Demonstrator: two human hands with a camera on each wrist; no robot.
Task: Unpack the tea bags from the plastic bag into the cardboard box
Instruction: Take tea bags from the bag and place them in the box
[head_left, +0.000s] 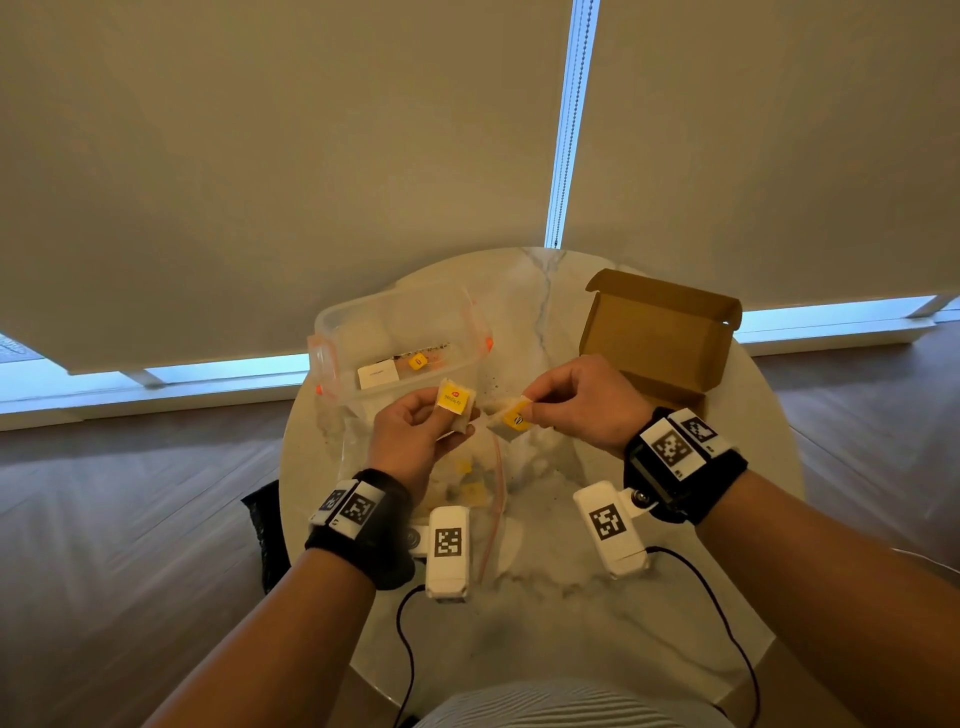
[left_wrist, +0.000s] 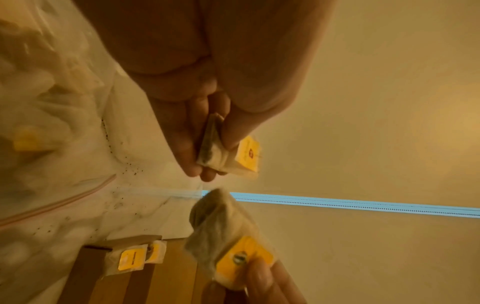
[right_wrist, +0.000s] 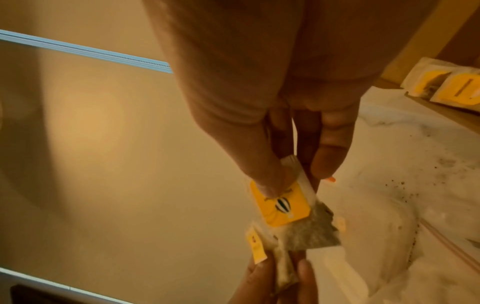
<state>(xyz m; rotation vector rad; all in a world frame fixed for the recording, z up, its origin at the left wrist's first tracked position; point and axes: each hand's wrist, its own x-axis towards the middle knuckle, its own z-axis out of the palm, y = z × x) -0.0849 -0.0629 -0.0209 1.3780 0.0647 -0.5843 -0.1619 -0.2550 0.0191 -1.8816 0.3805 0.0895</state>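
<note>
Above the marble table, my left hand (head_left: 415, 421) pinches a tea bag with a yellow tag (head_left: 456, 401), also seen in the left wrist view as a tea bag (left_wrist: 221, 152) between thumb and fingers. My right hand (head_left: 571, 400) pinches a second tea bag (head_left: 511, 418) by its yellow tag (right_wrist: 280, 205). The two bags nearly touch. Under my hands lies the clear plastic bag (head_left: 467, 483) with a pink zip and more tea bags inside. The open cardboard box (head_left: 660, 338) stands at the right rear, and two tea bags (left_wrist: 135, 259) lie in it.
A clear plastic container (head_left: 395, 348) with orange clips stands at the back left, holding a white card and a yellow tag. Tea dust speckles the round marble table (head_left: 571, 623). Window blinds hang behind. Black cables trail from my wrist units.
</note>
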